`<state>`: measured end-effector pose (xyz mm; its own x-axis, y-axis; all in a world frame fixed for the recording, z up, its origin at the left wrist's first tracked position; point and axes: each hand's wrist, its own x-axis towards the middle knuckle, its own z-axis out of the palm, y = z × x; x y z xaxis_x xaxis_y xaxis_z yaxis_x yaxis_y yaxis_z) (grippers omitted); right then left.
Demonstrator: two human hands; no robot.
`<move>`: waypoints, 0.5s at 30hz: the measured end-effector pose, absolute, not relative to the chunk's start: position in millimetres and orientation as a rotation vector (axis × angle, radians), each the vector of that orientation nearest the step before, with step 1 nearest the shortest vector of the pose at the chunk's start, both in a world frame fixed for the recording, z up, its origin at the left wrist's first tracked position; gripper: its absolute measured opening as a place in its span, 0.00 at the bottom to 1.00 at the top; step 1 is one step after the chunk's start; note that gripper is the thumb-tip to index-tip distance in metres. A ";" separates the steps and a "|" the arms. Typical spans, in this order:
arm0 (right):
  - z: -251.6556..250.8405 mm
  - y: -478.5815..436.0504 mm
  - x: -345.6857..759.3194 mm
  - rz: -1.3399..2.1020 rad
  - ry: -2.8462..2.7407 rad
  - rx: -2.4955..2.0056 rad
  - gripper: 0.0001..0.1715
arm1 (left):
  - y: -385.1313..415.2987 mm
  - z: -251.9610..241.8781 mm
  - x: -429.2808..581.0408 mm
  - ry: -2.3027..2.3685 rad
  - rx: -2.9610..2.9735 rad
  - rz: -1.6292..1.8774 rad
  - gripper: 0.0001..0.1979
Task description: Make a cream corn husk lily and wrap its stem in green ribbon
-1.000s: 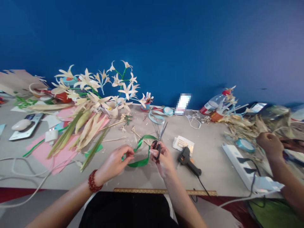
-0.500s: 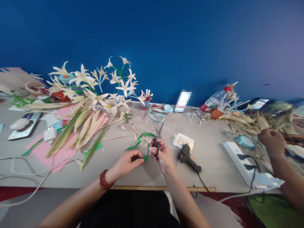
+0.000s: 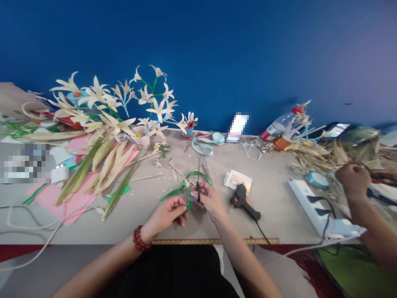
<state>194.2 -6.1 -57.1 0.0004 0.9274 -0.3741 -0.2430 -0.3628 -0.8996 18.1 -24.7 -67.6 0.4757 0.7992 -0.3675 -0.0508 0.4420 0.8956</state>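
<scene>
Between the fingers of my left hand (image 3: 171,211) a green ribbon (image 3: 175,192) is pinched; it loops up and over toward my right hand. My right hand (image 3: 208,198) is closed on the dark handles of a pair of scissors (image 3: 199,191), whose thin blades point away toward the wall. Part of the ribbon passes by the scissors, but I cannot tell whether it touches the blades. To the right of my right hand lies a black glue gun (image 3: 245,203) on a small white card (image 3: 237,180).
Cream husk flowers (image 3: 159,108) stand at the back left above husks and pink paper (image 3: 81,203). A pale blue ribbon roll (image 3: 217,137) lies behind my hands. On the right are a white power strip (image 3: 307,207), a plastic bottle (image 3: 277,126) and another person's hand (image 3: 352,181).
The scissors have turned in my right hand, with their handles now more edge-on. My left hand has shifted slightly, and the ribbon loop has changed shape. The view has moved a little.
</scene>
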 end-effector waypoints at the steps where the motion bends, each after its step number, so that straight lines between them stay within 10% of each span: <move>1: -57.2 -7.4 195.0 1.553 -0.792 -1.322 0.24 | -23.6 -69.1 18.2 0.931 0.959 0.633 0.20; 15: -42.8 -115.3 225.5 1.633 -1.077 -1.573 0.27 | -24.5 -74.4 22.0 0.990 0.980 0.626 0.18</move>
